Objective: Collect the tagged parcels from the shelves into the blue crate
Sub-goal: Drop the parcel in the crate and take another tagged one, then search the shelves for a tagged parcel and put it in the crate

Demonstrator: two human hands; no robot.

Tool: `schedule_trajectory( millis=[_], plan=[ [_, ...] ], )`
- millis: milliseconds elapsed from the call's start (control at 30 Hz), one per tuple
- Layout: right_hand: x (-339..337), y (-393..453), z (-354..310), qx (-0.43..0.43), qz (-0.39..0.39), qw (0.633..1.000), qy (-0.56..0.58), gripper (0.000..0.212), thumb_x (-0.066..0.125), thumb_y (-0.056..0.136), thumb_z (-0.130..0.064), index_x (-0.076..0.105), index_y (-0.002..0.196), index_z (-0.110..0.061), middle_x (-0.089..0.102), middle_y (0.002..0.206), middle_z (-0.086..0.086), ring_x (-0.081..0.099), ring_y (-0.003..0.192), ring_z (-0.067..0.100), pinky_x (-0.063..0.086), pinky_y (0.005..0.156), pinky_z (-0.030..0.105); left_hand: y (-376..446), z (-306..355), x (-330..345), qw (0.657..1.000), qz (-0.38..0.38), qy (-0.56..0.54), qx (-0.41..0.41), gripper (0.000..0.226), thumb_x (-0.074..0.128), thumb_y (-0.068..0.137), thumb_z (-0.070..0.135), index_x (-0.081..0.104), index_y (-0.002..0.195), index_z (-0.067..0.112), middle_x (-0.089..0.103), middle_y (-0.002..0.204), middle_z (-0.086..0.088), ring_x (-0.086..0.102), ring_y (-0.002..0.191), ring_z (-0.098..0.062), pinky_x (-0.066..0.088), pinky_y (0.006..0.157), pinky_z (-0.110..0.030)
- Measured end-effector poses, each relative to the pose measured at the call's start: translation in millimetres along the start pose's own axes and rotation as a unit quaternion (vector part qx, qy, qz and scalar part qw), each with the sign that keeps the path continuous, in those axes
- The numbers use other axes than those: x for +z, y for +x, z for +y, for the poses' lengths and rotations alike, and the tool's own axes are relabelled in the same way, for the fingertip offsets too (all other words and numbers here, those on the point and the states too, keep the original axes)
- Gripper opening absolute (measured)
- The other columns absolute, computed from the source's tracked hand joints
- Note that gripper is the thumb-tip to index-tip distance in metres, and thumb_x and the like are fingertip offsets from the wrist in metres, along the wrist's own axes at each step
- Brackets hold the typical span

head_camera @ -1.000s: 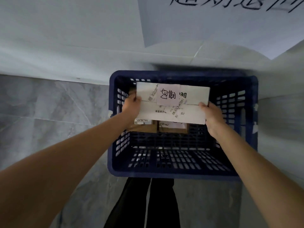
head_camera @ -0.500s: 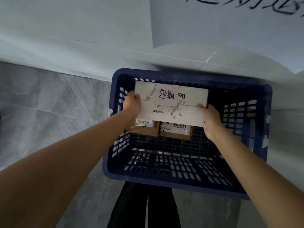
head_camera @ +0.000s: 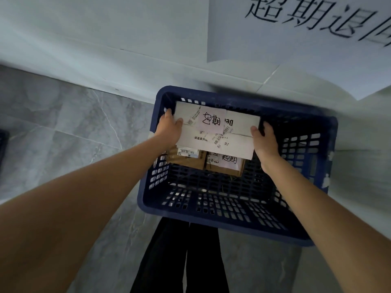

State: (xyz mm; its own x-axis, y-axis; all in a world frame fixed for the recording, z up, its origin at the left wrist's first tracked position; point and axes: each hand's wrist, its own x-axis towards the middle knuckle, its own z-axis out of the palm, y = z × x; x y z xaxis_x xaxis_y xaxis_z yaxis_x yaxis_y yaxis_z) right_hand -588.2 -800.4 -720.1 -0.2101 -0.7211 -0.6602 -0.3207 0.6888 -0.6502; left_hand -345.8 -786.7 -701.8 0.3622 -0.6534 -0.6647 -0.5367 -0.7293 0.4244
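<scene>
Blue crate [head_camera: 237, 210] sits on the grey floor [head_camera: 63, 127], against the far wall. White parcel [head_camera: 239, 142] with a pink tag [head_camera: 210, 120] hangs inside its far end, left hand [head_camera: 170, 129] and right hand [head_camera: 265, 140] clamped on its ends, above two brown parcels [head_camera: 203, 163].

Both forearms bare, no sleeves in view. Left hand [head_camera: 170, 130] & right hand [head_camera: 265, 142]: no gloves, rings, watch or bands visible. Black trousers [head_camera: 182, 256] on both legs, plain fabric, no markings. Feet out of view.
</scene>
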Motion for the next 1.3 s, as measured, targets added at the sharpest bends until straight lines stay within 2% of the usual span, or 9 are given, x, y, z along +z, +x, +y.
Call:
schedule_trajectory(
  millis=[100, 167, 233, 333, 433, 567, 767, 1033, 1300],
  plan=[
    [-13.1, -19.7, -24.9, -0.063, 0.003, 0.995, -0.075, 0.055, 0.042, 0.103, -0.033, 0.024, 0.154, -0.021, 0.031, 0.157, 0.003, 0.038, 0.137, 0.02, 0.035, 0.107, 0.031, -20.8, 11.8, -22.4, 0.999, -0.006, 0.024, 0.041, 0.059, 0.039, 0.102, 0.026, 0.013, 0.153, 0.012, 0.029, 0.153, -0.012, 0.049, 0.124, -0.032, 0.048, 0.094, -0.04],
    [-20.8, -38.8, -47.8, -0.119, -0.002, 0.987, -0.111, 0.052, 0.042, 0.103, -0.031, 0.028, 0.152, -0.02, 0.028, 0.159, 0.002, 0.027, 0.145, 0.019, 0.024, 0.118, 0.035, -45.0, 19.1, -41.8, 0.998, 0.005, 0.014, 0.061, 0.055, 0.04, 0.102, 0.024, 0.021, 0.151, 0.011, 0.035, 0.149, -0.012, 0.053, 0.117, -0.031, 0.049, 0.092, -0.041],
    [-27.5, -67.1, -72.0, -0.188, -0.004, 0.973, -0.136, 0.049, 0.042, 0.104, -0.03, 0.034, 0.15, -0.018, 0.03, 0.158, 0.002, 0.023, 0.147, 0.018, 0.021, 0.121, 0.038, -80.0, 24.1, -63.9, 0.996, 0.018, 0.021, 0.091, 0.046, 0.039, 0.101, 0.024, 0.032, 0.144, 0.01, 0.043, 0.142, -0.013, 0.053, 0.11, -0.027, 0.048, 0.089, -0.038],
    [-30.2, -119.7, -111.3, -0.268, -0.021, 0.948, -0.17, 0.048, 0.04, 0.104, -0.032, 0.035, 0.15, -0.019, 0.029, 0.159, -0.001, 0.017, 0.149, 0.013, 0.016, 0.12, 0.03, -136.7, 24.0, -106.1, 0.983, 0.054, 0.103, 0.141, 0.055, 0.035, 0.102, 0.031, 0.02, 0.151, 0.011, 0.024, 0.157, -0.008, 0.024, 0.143, -0.026, 0.022, 0.118, -0.041],
    [-24.8, -170.0, -158.5, -0.333, -0.051, 0.923, -0.186, 0.048, 0.039, 0.104, -0.034, 0.037, 0.149, -0.02, 0.032, 0.157, -0.002, 0.02, 0.148, 0.01, 0.017, 0.118, 0.025, -182.3, 19.0, -158.9, 0.958, 0.101, 0.193, 0.188, 0.059, 0.033, 0.102, 0.034, 0.011, 0.154, 0.013, 0.013, 0.161, -0.005, 0.011, 0.148, -0.021, 0.011, 0.12, -0.036],
    [-10.5, -218.6, -218.2, -0.436, -0.056, 0.869, -0.229, 0.047, 0.037, 0.105, -0.033, 0.04, 0.148, -0.015, 0.037, 0.155, 0.001, 0.029, 0.145, 0.014, 0.025, 0.12, 0.035, -227.7, 0.2, -222.3, 0.932, 0.166, 0.249, 0.204, 0.06, 0.031, 0.102, 0.034, 0.01, 0.153, 0.011, 0.012, 0.161, -0.007, 0.007, 0.149, -0.021, 0.008, 0.122, -0.037],
    [45.0, -292.0, -290.3, -0.556, -0.072, 0.793, -0.239, 0.042, 0.04, 0.105, -0.024, 0.045, 0.144, -0.011, 0.041, 0.152, 0.005, 0.027, 0.146, 0.014, 0.019, 0.112, 0.019, -284.6, -44.0, -298.5, 0.914, 0.314, 0.209, 0.15, 0.061, 0.03, 0.103, 0.038, 0.012, 0.153, 0.009, 0.01, 0.161, -0.008, 0.001, 0.15, -0.023, 0.0, 0.122, -0.039],
    [201.7, -441.2, -329.4, -0.688, -0.16, 0.663, -0.247, 0.055, 0.042, 0.101, -0.03, 0.032, 0.15, -0.009, 0.032, 0.157, 0.007, 0.02, 0.149, 0.019, 0.017, 0.122, 0.037, -379.4, -174.3, -391.0, 0.877, 0.409, 0.247, 0.048, 0.07, 0.022, 0.094, 0.048, 0.031, 0.149, 0.005, 0.026, 0.157, -0.008, 0.015, 0.148, -0.024, 0.009, 0.122, -0.041],
    [314.3, -608.1, -317.4, -0.782, -0.247, 0.51, -0.257, 0.064, 0.039, 0.103, -0.033, 0.011, 0.156, -0.01, 0.009, 0.164, 0.006, 0.002, 0.151, 0.022, -0.005, 0.12, 0.034, -495.8, -289.7, -443.9, 0.811, 0.53, 0.21, -0.131, 0.069, 0.033, 0.098, 0.043, 0.008, 0.154, 0.011, 0.005, 0.162, -0.006, -0.003, 0.149, -0.02, 0.001, 0.122, -0.038]
  ],
)
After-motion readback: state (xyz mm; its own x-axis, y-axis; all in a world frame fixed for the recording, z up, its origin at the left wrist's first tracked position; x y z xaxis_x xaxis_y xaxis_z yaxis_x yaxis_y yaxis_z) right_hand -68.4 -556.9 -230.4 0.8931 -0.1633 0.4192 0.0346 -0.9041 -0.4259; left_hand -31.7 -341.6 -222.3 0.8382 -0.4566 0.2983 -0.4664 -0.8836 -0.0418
